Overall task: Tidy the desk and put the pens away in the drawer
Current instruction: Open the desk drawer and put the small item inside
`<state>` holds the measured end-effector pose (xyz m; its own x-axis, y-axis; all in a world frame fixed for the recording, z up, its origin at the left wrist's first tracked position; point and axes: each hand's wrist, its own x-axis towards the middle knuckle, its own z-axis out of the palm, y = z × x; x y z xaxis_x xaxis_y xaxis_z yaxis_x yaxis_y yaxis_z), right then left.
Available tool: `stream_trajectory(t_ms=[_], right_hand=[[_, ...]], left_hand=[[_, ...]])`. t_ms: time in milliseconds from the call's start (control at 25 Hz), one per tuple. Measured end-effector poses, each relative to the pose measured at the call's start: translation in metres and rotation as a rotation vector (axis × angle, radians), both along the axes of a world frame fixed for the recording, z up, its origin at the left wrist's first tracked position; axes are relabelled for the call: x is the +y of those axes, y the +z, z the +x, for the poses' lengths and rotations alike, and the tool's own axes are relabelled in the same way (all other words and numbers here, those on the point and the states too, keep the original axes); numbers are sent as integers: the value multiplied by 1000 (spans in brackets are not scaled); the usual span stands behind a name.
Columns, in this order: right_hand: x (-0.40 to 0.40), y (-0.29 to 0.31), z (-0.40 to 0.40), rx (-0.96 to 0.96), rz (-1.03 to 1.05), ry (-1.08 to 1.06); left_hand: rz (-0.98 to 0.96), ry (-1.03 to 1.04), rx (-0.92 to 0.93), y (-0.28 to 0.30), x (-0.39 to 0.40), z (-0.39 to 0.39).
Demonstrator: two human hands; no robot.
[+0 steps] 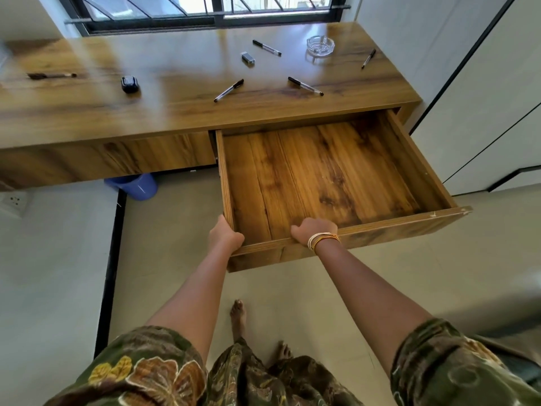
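The wooden drawer under the desk's right half is pulled far out and holds nothing. My left hand grips its front left corner. My right hand grips the front panel's top edge near the middle. Several black-capped clear pens lie on the desk top: one and another near the front edge, a third farther back, one more at the right. A darker pen lies at the far left, blurred.
Also on the desk are a small black case, a grey lighter-like block and a glass ashtray. A blue bin stands under the desk. A white wardrobe closes the right side; a window is behind the desk.
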<state>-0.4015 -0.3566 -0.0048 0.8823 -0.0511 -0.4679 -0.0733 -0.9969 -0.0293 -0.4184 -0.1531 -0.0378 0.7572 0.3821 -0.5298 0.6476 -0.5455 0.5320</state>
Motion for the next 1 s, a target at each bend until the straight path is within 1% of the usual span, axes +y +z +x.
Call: stream_trajectory(t_ms=[240,320,400,480,560,800,1000], right_hand=[[4,6,6,106,-1,-16],[11,8,11,161,34,-23],[23,9,19,170,108,-27],[39,12,31,120,207,-24],[58,18,47,54,272,0],[140,26,123,-142,523,86],[242,38,198,-316,623,74]], left_hand=[[0,-30,-16,3,1,-1],[-5,-54,-78,9,3,0],[2,-66,-203,19,8,5],[54,-99,-312,34,20,18],[124,-122,-365,47,41,38],[212,-94,-452,71,141,132],[333,-103,-511,72,241,207]])
